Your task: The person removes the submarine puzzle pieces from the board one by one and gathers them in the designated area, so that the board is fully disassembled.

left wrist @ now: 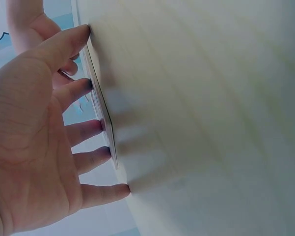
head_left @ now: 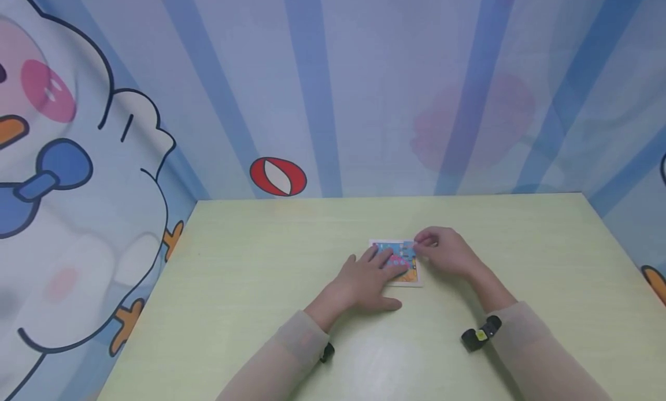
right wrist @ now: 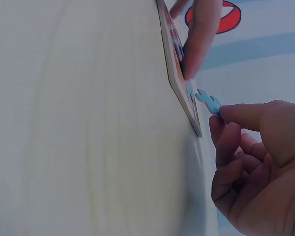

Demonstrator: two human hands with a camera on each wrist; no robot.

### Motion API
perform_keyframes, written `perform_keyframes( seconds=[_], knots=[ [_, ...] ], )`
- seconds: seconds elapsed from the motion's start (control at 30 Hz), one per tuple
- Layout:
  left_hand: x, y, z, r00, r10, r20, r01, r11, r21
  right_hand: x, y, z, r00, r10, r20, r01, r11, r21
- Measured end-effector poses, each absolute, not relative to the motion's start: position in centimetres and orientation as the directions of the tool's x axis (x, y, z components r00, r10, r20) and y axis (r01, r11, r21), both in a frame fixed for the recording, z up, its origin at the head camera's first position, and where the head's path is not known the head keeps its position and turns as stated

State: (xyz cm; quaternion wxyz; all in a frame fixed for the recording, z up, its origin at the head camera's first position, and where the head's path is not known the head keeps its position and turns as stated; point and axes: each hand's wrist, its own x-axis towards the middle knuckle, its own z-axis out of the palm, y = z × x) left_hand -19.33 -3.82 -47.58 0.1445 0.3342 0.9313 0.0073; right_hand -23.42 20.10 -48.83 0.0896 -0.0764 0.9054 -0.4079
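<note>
A small jigsaw puzzle board with a white border and a colourful picture lies flat on the table. My left hand is spread over its left part, the fingers straight. In the left wrist view, fingertips press on the board and the little finger rests on the table beyond it. At the upper right corner of the board is my right hand, pinching a light blue puzzle piece between thumb and forefinger. The piece is tilted just over the board's edge. Some of the picture is hidden beneath the left hand.
The pale yellow table extends around both hands. Behind it hangs a blue striped cloth with cartoon prints, meeting the table's far edge. A black strap is on the right wrist.
</note>
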Motion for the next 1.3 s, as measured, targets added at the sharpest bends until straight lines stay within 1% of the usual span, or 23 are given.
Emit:
perform_keyframes(
  seconds=[0.3,0.67,0.97,1.3],
  knots=[
    [-19.2,-3.9,-47.4,-0.739,0.620,-0.265,0.614,0.781,0.115,-23.0,24.4,-48.4,-0.984,-0.130,-0.119,0.009,0.637,-0.771],
    [-19.0,-3.9,-47.2,-0.736,0.624,-0.263,0.619,0.777,0.115,-22.4,29.0,-48.0,-0.980,-0.113,-0.163,0.056,0.630,-0.775],
    [-19.1,-4.0,-47.4,-0.736,0.624,-0.260,0.618,0.778,0.118,-22.3,31.0,-48.2,-0.978,-0.104,-0.183,0.072,0.651,-0.756],
    [-19.1,-3.9,-47.4,-0.735,0.624,-0.266,0.618,0.777,0.116,-22.1,31.4,-48.4,-0.980,-0.071,-0.186,0.091,0.674,-0.733]
  ],
)
